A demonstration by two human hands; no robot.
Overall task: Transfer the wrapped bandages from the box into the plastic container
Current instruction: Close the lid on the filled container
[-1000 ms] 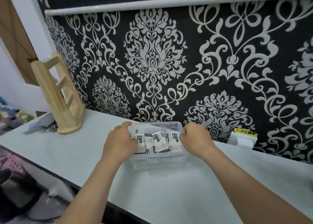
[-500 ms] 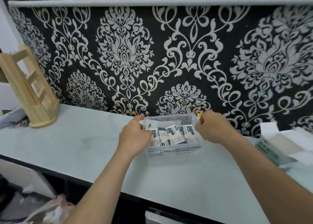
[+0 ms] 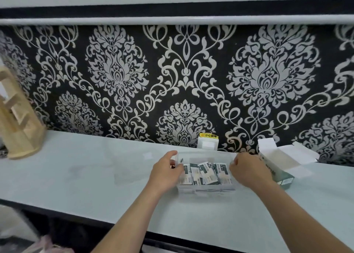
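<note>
The left hand [image 3: 166, 171] curls around the left end of the clear plastic container [image 3: 206, 191], its thumb at the far rim. The right hand [image 3: 248, 171] grips the right end, fingers bent over the wall. Both hands hide the end walls. Inside, the wrapped bandages [image 3: 207, 173] stand packed in a row along the near side. Just right of the right hand lies the open box [image 3: 275, 164], flaps spread, its near edge partly covered by that wrist. Behind the container is a yellow-labelled wall socket [image 3: 207, 144]. A wooden rack [image 3: 17, 126] stands far left on the pale counter [image 3: 76, 176].
</note>
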